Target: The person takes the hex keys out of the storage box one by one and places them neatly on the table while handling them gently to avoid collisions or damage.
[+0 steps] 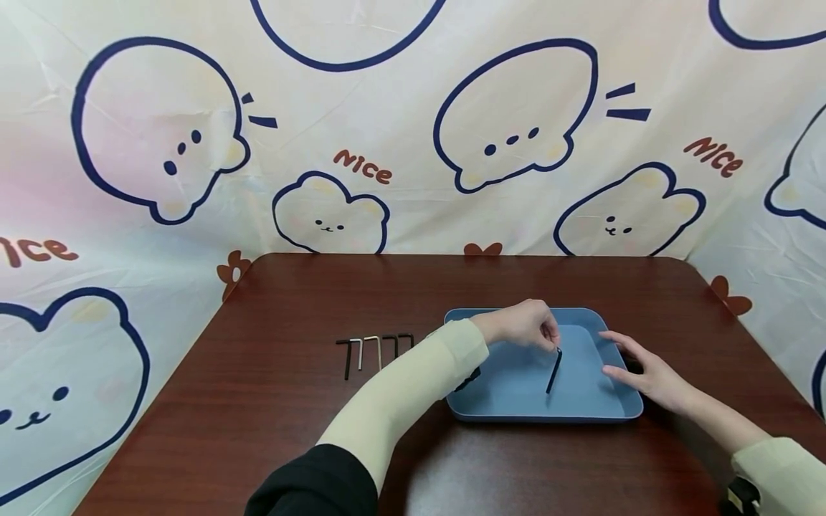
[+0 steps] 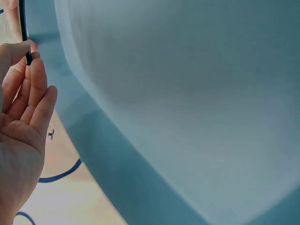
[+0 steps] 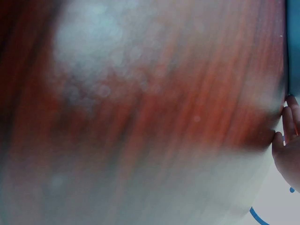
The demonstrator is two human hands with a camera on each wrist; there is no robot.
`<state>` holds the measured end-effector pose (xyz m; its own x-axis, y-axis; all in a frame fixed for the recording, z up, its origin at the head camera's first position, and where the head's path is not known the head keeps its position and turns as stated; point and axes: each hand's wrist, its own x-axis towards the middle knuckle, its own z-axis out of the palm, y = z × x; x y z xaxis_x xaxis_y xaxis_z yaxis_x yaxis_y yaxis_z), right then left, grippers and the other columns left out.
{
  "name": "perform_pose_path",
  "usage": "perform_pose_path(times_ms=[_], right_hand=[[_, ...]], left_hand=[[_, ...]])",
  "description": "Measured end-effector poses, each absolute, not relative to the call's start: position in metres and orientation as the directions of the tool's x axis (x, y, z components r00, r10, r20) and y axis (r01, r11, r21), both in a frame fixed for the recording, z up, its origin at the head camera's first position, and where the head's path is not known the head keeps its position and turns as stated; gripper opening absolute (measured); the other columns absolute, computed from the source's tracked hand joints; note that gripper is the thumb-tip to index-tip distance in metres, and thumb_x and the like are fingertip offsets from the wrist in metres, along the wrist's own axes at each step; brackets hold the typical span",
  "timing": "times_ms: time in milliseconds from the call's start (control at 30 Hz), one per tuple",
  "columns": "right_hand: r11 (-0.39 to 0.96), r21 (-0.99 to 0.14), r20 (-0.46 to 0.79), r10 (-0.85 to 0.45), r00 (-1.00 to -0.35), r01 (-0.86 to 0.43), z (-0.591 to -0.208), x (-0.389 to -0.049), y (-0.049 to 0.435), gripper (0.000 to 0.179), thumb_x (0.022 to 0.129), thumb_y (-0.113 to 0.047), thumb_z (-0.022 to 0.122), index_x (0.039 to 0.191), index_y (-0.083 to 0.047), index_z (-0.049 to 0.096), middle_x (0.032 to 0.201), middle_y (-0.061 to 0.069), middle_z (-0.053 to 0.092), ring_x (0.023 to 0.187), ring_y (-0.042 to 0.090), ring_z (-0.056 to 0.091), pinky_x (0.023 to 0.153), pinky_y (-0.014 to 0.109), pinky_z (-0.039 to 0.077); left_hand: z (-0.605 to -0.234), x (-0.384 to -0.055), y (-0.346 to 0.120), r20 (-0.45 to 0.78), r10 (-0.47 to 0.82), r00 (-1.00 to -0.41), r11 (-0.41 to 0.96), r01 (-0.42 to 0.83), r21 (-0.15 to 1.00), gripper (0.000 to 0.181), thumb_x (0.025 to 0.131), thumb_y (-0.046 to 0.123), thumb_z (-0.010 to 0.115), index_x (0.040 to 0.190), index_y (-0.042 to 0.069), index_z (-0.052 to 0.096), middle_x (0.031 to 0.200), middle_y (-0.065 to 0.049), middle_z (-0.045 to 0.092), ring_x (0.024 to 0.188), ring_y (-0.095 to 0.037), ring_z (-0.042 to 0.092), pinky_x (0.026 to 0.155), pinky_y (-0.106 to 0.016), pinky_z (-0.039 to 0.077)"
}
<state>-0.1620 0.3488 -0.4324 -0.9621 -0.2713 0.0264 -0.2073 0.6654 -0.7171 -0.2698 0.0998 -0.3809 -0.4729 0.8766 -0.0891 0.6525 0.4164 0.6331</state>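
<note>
Between its thumb and fingertips my left hand (image 1: 530, 324) pinches the upper end of a black hex key (image 1: 553, 373), whose long arm slants down over the blue tray (image 1: 506, 387). In the left wrist view the same key (image 2: 23, 28) stands out from the fingertips, and the other fingers are extended. My right hand (image 1: 654, 374) is at the tray's right rim, its thumb and fingers spread and holding nothing. The right wrist view catches only part of that hand (image 3: 288, 150) at its edge, beside the tray.
Left of the tray, several L-shaped hex keys lie in a row on the brown table (image 1: 271, 423), including a black key (image 1: 348, 360) and a silver key (image 1: 360, 355). My left forearm crosses in front of them. A patterned cloth (image 1: 413, 179) hangs behind the table.
</note>
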Motion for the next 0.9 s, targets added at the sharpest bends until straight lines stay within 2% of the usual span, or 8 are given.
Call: perform_pose_path(times_ms=[233,667,900], right_hand=[[0.684,-0.705,0.004,-0.261,-0.965,-0.188,-0.433,-0.161,0.350,0.065,0.095,-0.018,0.064,0.147,-0.001,0.029,0.142,0.037,0.029,0.122,0.057,0.032,0.089,0.075,0.030],[0.682,-0.706,0.004,-0.267,-0.964,-0.191,-0.433,-0.163,0.350,0.066,0.094,-0.017,0.065,0.147,-0.001,0.028,0.143,0.036,0.029,0.123,0.057,0.032,0.088,0.075,0.031],[0.681,-0.708,0.001,-0.263,-0.965,-0.187,-0.433,-0.163,0.350,0.066,0.094,-0.018,0.065,0.147,-0.001,0.028,0.143,0.036,0.028,0.122,0.056,0.032,0.088,0.075,0.031]], left_hand=[[-0.369,-0.270,0.095,-0.079,0.883,-0.462,0.404,0.665,0.628,0.005,0.089,0.009,0.071,0.091,0.009,0.075,0.084,0.002,0.069,0.074,-0.007,0.056,0.069,-0.013,0.046],[-0.358,-0.280,0.070,-0.035,0.878,-0.478,0.392,0.673,0.627,0.004,0.089,0.009,0.071,0.089,0.007,0.075,0.080,0.004,0.067,0.073,-0.007,0.058,0.069,-0.014,0.047],[-0.346,-0.277,0.055,-0.016,0.872,-0.489,0.373,0.644,0.668,0.006,0.088,0.008,0.073,0.092,0.007,0.076,0.082,0.003,0.068,0.073,-0.010,0.058,0.071,-0.016,0.049]])
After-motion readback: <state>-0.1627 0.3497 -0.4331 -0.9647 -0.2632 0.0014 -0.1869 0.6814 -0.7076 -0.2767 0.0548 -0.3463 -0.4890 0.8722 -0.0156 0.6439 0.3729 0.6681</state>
